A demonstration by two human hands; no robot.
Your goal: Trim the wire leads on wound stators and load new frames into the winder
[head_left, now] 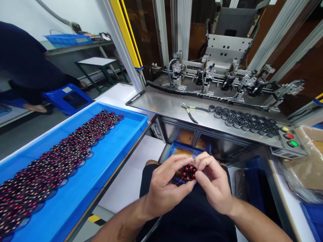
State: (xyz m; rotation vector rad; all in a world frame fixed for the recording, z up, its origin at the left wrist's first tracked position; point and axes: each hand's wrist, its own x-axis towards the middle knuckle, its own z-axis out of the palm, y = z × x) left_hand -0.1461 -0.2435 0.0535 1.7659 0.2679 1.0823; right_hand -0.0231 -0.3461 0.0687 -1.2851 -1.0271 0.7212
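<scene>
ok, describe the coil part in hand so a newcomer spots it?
From the big blue tray, look right to the lap. Above it, left hand and right hand hold the red-coiled round part. Unlike its lookalikes in the tray, it's held alone.

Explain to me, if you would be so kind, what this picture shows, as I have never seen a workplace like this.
There is no robot here, only a person's two bare hands, seen by a camera worn on the head and looking forward and down. The left hand and right hand hold a small round part with red coils above the lap. To the left, a blue tray holds many similar coiled parts. Ahead, on a metal ledge, lie pliers-like cutters and a cluster of dark ring-shaped pieces, with a machine behind. Coloured buttons sit at the ledge's right end.
</scene>
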